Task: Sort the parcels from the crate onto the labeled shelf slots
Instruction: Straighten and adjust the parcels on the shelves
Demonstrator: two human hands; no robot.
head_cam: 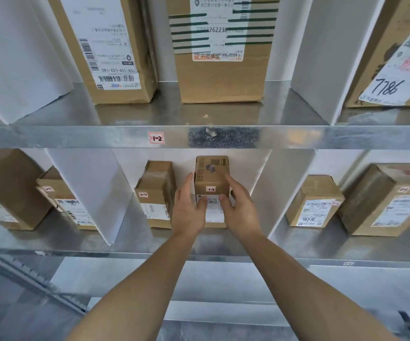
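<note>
The small cardboard parcel (211, 179) (tagged 2-2) stood upright in the middle slot of the lower shelf (135, 239). The left hand (188, 207) gripped it from 9 o'clock and the right hand (240, 209) from 3 o'clock, with fingers along its sides and thumbs on its front label. A second parcel (155, 193) stood just beside it at 9 o'clock. Above, at 11 o'clock, the edge label (156, 138) read 1-2.

Shelf edge (76, 137) "1-2"; parcel (211, 179) seemingly "2-2"
</note>
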